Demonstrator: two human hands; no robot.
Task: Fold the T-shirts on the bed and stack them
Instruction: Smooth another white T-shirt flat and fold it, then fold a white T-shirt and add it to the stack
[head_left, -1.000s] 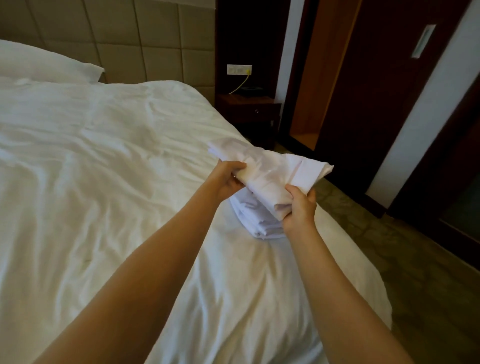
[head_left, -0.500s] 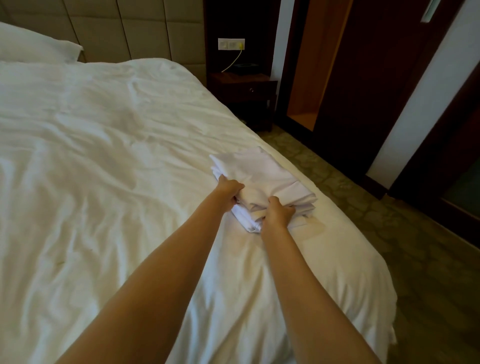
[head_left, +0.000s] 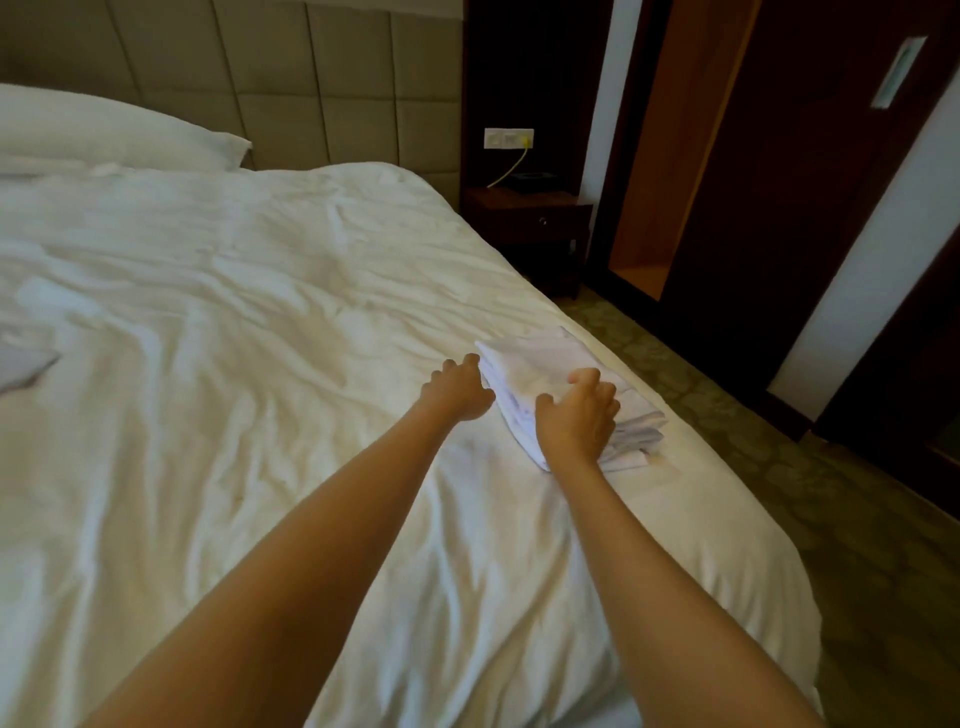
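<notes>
No readable text, labels, brands or numbers anywhere. The socket plate (head_left: 508, 138) on the wall above the nightstand (head_left: 527, 208) is too small to make out any marking. The stack of folded T-shirts (head_left: 540, 371), nearer than the nightstand, shows plain white fabric on its visible faces.

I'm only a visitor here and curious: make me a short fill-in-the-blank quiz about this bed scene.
The stack of folded T-shirts lies near the ____ edge of the bed. The right hand rests on ____ of that stack. The left hand is at the stack's ____ side. The cable at the wall socket is ____.
Missing words: right; top; left; yellow.
</notes>
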